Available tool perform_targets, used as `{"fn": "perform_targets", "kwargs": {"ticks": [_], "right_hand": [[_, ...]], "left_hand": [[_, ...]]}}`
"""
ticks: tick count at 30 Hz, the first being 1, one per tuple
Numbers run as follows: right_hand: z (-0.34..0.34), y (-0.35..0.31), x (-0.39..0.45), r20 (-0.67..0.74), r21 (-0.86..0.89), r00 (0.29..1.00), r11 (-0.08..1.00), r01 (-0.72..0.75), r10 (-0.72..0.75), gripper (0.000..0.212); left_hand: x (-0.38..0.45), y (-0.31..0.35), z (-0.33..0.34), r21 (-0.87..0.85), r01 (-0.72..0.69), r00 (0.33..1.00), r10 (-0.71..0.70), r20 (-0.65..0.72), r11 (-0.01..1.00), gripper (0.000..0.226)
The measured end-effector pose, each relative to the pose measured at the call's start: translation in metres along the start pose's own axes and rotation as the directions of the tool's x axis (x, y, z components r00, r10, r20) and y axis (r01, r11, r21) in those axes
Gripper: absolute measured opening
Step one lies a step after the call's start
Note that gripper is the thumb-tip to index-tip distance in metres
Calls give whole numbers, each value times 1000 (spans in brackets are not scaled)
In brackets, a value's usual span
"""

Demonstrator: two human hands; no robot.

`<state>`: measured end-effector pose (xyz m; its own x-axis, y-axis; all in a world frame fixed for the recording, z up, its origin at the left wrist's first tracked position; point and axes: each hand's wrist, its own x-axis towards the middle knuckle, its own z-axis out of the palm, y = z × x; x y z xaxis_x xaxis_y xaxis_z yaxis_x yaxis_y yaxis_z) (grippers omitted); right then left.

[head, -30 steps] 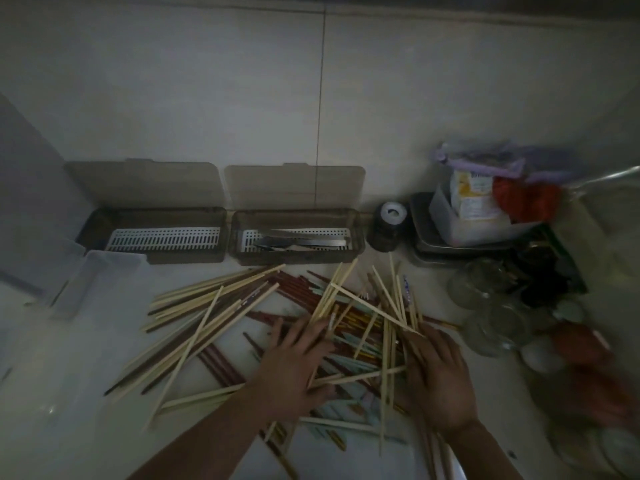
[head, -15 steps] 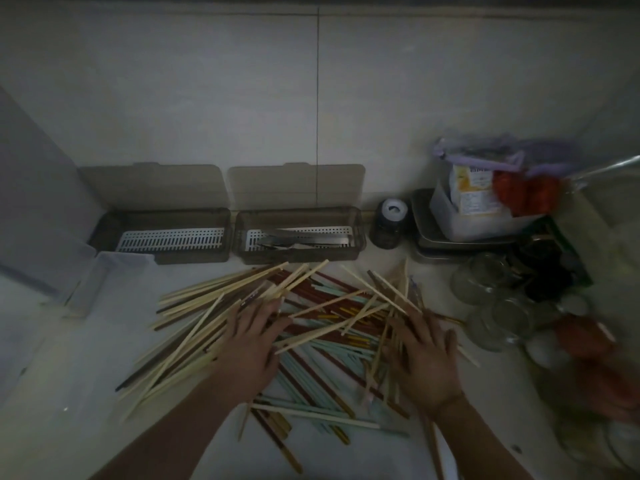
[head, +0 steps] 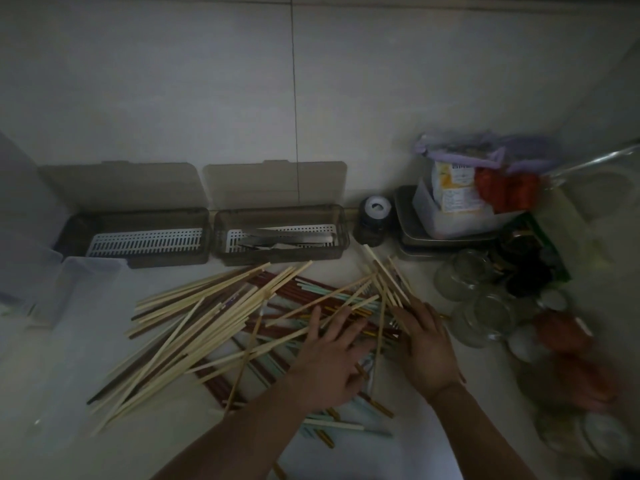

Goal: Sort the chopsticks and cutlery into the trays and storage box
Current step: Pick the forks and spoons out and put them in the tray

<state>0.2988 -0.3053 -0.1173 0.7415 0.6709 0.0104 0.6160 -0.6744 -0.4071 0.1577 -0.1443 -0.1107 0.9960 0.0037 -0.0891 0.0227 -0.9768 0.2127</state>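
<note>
Both hands lie flat on the pile of chopsticks (head: 207, 317) in the middle of the tabletop (head: 69, 393). The left hand (head: 329, 358) has its grip spread. The right hand (head: 426, 344) too. Knives sit in the right tray (head: 280, 237), upper middle. The left tray (head: 138, 237) is beside it.

My chopsticks (head: 194, 317), pale wood, dark red and teal, lie scattered flat on the counter. Behind them sit two open brown trays: the left tray (head: 135, 237) bare, the right tray (head: 280, 237) holding metal cutlery (head: 277, 239).
</note>
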Motion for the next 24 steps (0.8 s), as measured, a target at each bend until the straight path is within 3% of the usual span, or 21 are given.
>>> {"fn": "perform_targets", "kwargs": {"ticks": [8, 12, 14, 17, 20, 22, 24], "right_hand": [[-5, 12, 3, -51, 101, 997, 994, -50, 56, 52], [-10, 11, 8, -83, 126, 989, 986, -112, 123, 39], [-8, 14, 13, -79, 98, 986, 986, -138, 146, 38], [-5, 18, 18, -72, 60, 984, 986, -157, 162, 47], [-12, 10, 14, -202, -8, 976, 996, -84, 80, 33], [-13, 4, 11, -255, -82, 967, 996, -29, 8, 35], [-11, -3, 11, -220, -126, 975, 991, -36, 7, 40]], "left_hand": [[-11, -30, -3, 69, -11, 993, 19, -114, 998, 47], [-17, -45, -5, 97, -18, 993, 29, -117, 995, 68], [-21, -50, -3, 101, -14, 993, 26, -116, 995, 69], [-25, -50, 1, -34, 19, 987, -24, -159, 999, 64], [-21, -32, -3, -181, -7, 977, -32, -212, 983, 62], [-12, -16, -6, -158, -64, 980, 32, -197, 985, 61], [-3, -7, -5, -80, -67, 992, 57, -117, 995, 63]]}}
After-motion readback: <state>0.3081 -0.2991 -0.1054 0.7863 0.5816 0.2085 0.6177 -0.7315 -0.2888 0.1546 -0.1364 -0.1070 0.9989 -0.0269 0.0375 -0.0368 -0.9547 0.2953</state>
